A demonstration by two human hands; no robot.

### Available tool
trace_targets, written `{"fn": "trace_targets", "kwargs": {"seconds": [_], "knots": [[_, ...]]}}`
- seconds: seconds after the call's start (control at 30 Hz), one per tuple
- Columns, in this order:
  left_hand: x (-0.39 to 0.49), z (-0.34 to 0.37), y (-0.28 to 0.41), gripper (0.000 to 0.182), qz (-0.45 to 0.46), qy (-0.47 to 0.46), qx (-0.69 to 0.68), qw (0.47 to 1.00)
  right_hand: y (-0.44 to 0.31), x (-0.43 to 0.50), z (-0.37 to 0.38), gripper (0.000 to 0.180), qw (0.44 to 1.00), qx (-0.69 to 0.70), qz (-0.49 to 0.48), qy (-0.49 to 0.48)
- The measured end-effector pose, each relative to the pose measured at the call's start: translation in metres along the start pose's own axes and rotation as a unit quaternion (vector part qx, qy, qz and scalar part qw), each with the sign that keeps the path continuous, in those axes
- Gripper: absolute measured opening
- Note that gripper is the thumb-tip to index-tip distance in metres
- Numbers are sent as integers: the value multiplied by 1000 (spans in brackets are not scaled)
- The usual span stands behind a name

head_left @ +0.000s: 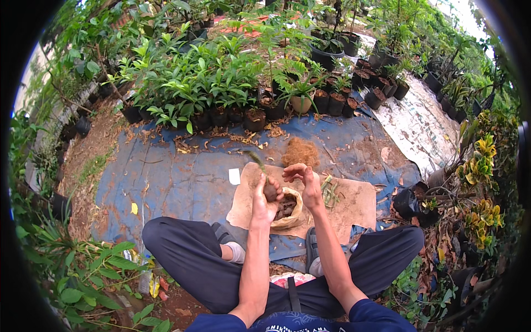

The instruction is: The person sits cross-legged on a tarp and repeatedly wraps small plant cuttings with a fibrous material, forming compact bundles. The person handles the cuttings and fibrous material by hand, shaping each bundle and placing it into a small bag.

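Note:
My left hand point(265, 203) is closed around a dark ball of soil point(271, 192), from which a small green cutting point(255, 159) leans up and to the left. To its right my right hand point(305, 182) is raised with fingers apart and nothing in it. Below and between the hands, an open pale bag point(297, 220) holds dark, moist soil point(285, 206). The bag rests on a brown sheet point(356, 199). Several thin green cuttings point(330, 193) lie on that sheet, right of my right hand. A heap of brown coconut fibre point(300, 152) sits just beyond the sheet.
A blue tarpaulin point(166, 178) covers the ground. A small white card point(234, 176) lies left of the brown sheet. Potted seedlings point(254, 119) line the far edge, with a pale pot point(301, 103) among them. Black pots point(408, 201) and yellow-leaved shrubs stand at the right.

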State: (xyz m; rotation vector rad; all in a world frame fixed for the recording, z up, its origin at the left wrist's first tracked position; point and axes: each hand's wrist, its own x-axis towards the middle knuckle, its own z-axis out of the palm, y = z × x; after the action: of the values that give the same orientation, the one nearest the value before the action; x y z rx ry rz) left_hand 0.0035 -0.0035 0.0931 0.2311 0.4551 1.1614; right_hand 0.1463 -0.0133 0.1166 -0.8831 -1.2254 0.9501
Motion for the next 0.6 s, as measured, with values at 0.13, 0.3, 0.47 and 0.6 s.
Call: {"fn": "trace_targets", "kwargs": {"seconds": [0.13, 0.3, 0.47, 0.6], "knots": [[1, 2, -3, 27, 8, 13, -29, 999, 1, 0, -1, 68, 1000, -2, 6, -5], [2, -12, 0, 22, -33, -66, -113, 991, 1, -1, -2, 69, 1000, 6, -5, 2], [2, -13, 2, 23, -55, -34, -71, 995, 1, 0, -1, 69, 1000, 12, -7, 3], [0, -9, -2, 28, -44, 6, -20, 999, 1, 0, 0, 69, 1000, 9, -3, 0]]}}
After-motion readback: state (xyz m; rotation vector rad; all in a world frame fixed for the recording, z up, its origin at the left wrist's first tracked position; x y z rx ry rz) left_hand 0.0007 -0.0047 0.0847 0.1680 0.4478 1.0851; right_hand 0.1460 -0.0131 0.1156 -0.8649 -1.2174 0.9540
